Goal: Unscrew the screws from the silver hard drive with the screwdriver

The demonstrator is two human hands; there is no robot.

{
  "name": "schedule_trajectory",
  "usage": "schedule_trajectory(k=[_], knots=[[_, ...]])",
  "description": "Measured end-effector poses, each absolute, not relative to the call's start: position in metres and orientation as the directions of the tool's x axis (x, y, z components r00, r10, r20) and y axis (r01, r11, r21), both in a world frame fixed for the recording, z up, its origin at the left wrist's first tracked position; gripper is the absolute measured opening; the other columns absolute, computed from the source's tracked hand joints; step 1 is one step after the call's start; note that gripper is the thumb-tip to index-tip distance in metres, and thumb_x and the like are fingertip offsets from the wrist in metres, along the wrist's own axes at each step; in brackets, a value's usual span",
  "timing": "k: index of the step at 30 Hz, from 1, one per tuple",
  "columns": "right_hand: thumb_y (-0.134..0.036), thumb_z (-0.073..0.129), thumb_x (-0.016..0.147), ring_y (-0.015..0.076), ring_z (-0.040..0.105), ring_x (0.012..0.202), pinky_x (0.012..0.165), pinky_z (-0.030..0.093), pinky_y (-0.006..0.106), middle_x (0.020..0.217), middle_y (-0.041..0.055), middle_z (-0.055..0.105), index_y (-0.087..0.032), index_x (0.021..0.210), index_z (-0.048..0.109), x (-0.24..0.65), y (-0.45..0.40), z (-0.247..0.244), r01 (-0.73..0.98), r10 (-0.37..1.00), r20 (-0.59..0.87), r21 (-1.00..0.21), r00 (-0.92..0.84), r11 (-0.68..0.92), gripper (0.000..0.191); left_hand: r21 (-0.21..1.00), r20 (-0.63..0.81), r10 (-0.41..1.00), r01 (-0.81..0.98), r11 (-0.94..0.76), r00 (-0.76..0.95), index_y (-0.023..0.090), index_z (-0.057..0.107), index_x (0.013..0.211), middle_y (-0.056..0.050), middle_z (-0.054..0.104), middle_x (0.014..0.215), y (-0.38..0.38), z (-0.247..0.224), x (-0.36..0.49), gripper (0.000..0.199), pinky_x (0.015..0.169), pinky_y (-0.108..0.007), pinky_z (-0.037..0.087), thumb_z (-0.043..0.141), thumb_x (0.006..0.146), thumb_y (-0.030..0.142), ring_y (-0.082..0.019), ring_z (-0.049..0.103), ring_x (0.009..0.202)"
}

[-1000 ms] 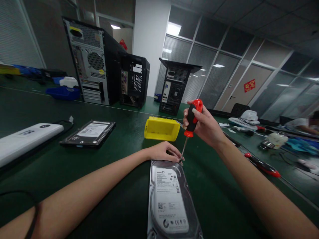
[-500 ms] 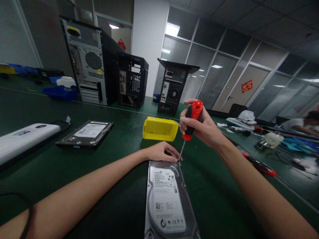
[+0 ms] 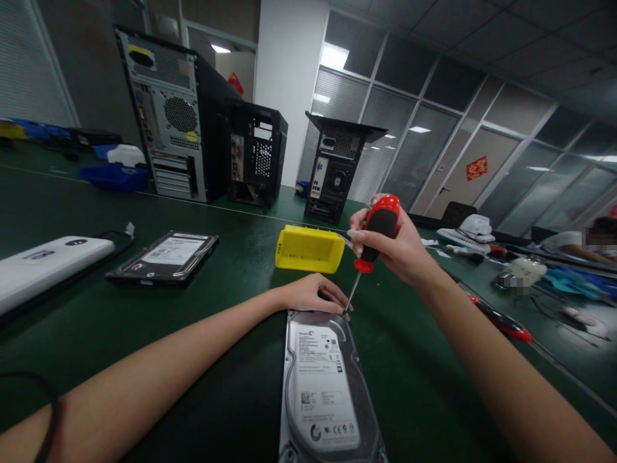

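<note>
1. A hard drive (image 3: 321, 392) lies flat on the green tabletop (image 3: 414, 392), right in front of the person. Its white label faces up.
2. The left hand (image 3: 313, 292) rests at the drive's far edge. Its fingers bend round near the far right corner. I cannot tell if they pinch anything.
3. The right hand (image 3: 398, 244) is wrapped round the fat handle of a red and black screwdriver (image 3: 382, 225). The screwdriver leans a bit, and its tip points down at that same corner, close to the left fingertips.
4. Off to the left lie a long white box (image 3: 53, 267) and a second hard drive (image 3: 168, 254).
5. On the right lies another red and black tool (image 3: 501, 318).
6. Past the hands, a yellow bin (image 3: 308, 251) sits with its open side facing us.
7. Farther back stand three computer cases (image 3: 168, 122), and a blue tray (image 3: 113, 178) is beside the biggest one.
</note>
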State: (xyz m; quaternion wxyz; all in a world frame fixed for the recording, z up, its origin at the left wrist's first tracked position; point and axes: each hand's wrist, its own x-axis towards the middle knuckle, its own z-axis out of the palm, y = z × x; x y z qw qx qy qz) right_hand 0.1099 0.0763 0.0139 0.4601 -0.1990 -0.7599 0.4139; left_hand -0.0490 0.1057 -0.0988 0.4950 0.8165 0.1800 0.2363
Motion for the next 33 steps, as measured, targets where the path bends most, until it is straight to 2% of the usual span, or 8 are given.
schedule_trajectory(k=[4,7,10,14,19,24,28,33], knots=[[-0.034,0.057,0.079,0.0067,0.049,0.053,0.053,0.043,0.022,0.07,-0.0055,0.048,-0.027,0.105,0.035,0.109,0.078,0.015,-0.178,0.7,0.495,-0.861,-0.515,0.477,0.035,0.898,0.203,0.531,0.06,-0.437,0.823,0.011,0.067,0.103,-0.009,0.071,0.093,0.105,-0.099,-0.049,0.028,0.079,-0.028,0.05,0.066,0.078,0.022,-0.02,0.066,0.087],[-0.044,0.046,0.084,0.0081,0.05,0.055,0.054,0.044,0.024,0.07,-0.0031,0.048,-0.024,0.106,0.041,0.109,0.08,0.016,-0.207,0.723,0.475,-0.877,-0.501,0.433,0.03,0.9,0.202,0.533,0.058,-0.431,0.822,0.012,0.068,0.103,-0.009,0.071,0.093,0.106,-0.1,-0.049,0.027,0.079,-0.027,0.05,0.066,0.078,0.022,-0.02,0.066,0.086],[-0.042,0.054,0.08,0.0075,0.051,0.06,0.056,0.045,0.023,0.076,-0.0015,0.05,-0.02,0.095,0.045,0.109,0.083,0.016,-0.214,0.774,0.486,-0.874,-0.406,0.437,0.028,0.903,0.201,0.535,0.057,-0.427,0.821,0.013,0.068,0.102,-0.008,0.071,0.093,0.106,-0.101,-0.048,0.026,0.078,-0.026,0.05,0.066,0.077,0.022,-0.019,0.066,0.086],[-0.03,0.066,0.071,0.0057,0.05,0.058,0.055,0.044,0.021,0.071,-0.0046,0.049,-0.021,0.085,0.039,0.112,0.087,0.014,-0.241,0.795,0.53,-0.847,-0.295,0.474,0.032,0.904,0.203,0.537,0.055,-0.425,0.819,0.012,0.068,0.101,-0.008,0.071,0.094,0.106,-0.101,-0.049,0.026,0.079,-0.027,0.05,0.066,0.078,0.022,-0.02,0.066,0.087],[-0.028,0.065,0.071,0.0035,0.036,0.043,0.042,0.034,0.017,0.057,-0.0079,0.041,-0.023,0.086,0.038,0.113,0.088,0.014,-0.255,0.794,0.532,-0.844,-0.294,0.472,0.031,0.905,0.196,0.537,0.059,-0.42,0.82,0.012,0.068,0.102,-0.009,0.071,0.094,0.106,-0.1,-0.05,0.025,0.079,-0.027,0.05,0.066,0.078,0.022,-0.02,0.066,0.087],[-0.04,0.048,0.079,0.0077,0.047,0.057,0.05,0.043,0.022,0.072,-0.0011,0.047,-0.021,0.097,0.048,0.114,0.088,0.017,-0.279,0.801,0.486,-0.87,-0.349,0.406,0.026,0.903,0.202,0.547,0.063,-0.426,0.812,0.012,0.069,0.1,-0.009,0.071,0.092,0.105,-0.1,-0.05,0.023,0.076,-0.026,0.049,0.063,0.08,0.023,-0.019,0.066,0.085],[-0.035,0.058,0.075,0.008,0.051,0.066,0.056,0.047,0.023,0.085,-0.0004,0.048,-0.019,0.094,0.049,0.115,0.089,0.016,-0.304,0.825,0.467,-0.875,-0.318,0.378,0.027,0.905,0.202,0.543,0.057,-0.422,0.815,0.012,0.069,0.099,-0.008,0.071,0.092,0.105,-0.1,-0.049,0.022,0.075,-0.024,0.049,0.062,0.081,0.023,-0.018,0.066,0.084],[-0.027,0.066,0.07,0.0043,0.044,0.055,0.053,0.042,0.019,0.069,-0.0056,0.045,-0.022,0.087,0.04,0.115,0.091,0.014,-0.311,0.821,0.495,-0.857,-0.284,0.41,0.031,0.906,0.205,0.544,0.053,-0.421,0.814,0.011,0.069,0.099,-0.009,0.071,0.092,0.106,-0.101,-0.049,0.023,0.075,-0.025,0.049,0.064,0.08,0.023,-0.018,0.066,0.084]])
